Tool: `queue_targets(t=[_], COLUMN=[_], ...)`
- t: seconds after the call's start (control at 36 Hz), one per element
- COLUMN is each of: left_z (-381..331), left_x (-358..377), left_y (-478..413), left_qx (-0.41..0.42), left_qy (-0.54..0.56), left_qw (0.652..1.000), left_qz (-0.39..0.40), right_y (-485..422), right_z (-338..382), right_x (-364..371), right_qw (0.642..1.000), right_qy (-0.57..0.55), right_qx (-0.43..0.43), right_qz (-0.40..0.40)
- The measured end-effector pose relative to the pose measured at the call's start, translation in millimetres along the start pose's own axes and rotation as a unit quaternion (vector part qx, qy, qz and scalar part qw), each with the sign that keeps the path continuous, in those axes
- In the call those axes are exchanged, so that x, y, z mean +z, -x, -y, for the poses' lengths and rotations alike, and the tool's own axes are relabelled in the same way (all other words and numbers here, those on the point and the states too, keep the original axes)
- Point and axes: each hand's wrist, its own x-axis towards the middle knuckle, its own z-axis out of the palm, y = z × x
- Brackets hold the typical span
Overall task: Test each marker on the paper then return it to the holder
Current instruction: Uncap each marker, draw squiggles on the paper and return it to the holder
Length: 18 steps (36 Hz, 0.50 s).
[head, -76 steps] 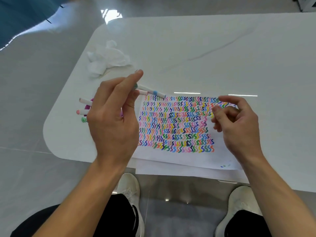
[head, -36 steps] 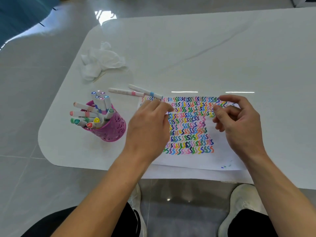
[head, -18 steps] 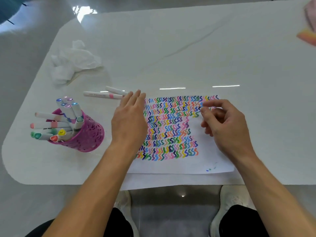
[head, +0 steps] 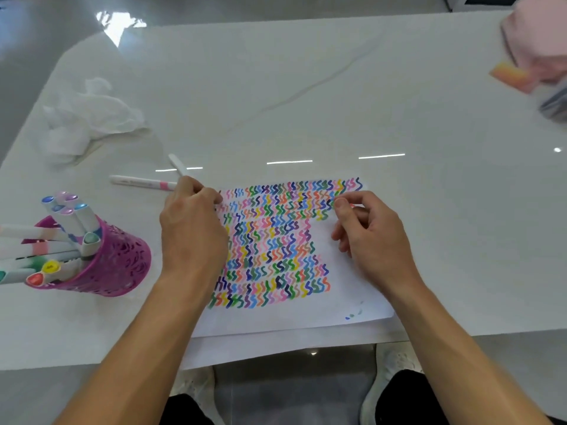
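the left hand (head: 193, 234) was at the top left corner of the paper (head: 352, 289). its fingers were curled round a white marker (head: 177, 163) that poked toward the upper left. a second marker (head: 138, 180) with a pink band lay on the table (head: 306, 87) just beside it. the right hand (head: 374, 240) sat curled on the paper's right side, and i could not tell if it held anything. the purple holder (head: 119, 265), full of markers, stood at the left. a crumpled tissue (head: 89, 118) lay in the upper left.

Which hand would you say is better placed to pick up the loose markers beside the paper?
Left: the left hand has its fingertips at both loose markers, and the holder is nearer it; the right hand sits curled across the paper.
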Motion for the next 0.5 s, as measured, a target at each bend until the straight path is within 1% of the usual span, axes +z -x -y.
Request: queue_targets(t=[0.11, 0.22, 0.33, 0.5], left_z=[-3.2, -10.1, -17.0, -25.9], left_x=[-4.2, -9.2, -13.2, -17.1], left_y=[0.2, 2.3, 6.3, 15.7], left_qx=[-0.017, -0.016, -0.017, -0.011], left_qy=[0.000, 0.028, 0.079, 0.186], left_qw=[1.000, 0.999, 0.996, 0.982], left_qz=[0.005, -0.014, -0.037, -0.015], right_y=[0.7, 1.3, 2.3, 5.7], right_z=[0.2, 1.1, 3.1, 7.4], right_x=[0.1, -0.1, 0.0, -0.2], right_qw=[1.000, 1.000, 1.000, 1.000], right_qy=[-0.007, -0.003, 0.004, 0.002], right_qx=[0.010, 0.008, 0.005, -0.009], right_qz=[0.001, 0.006, 0.009, 0.015])
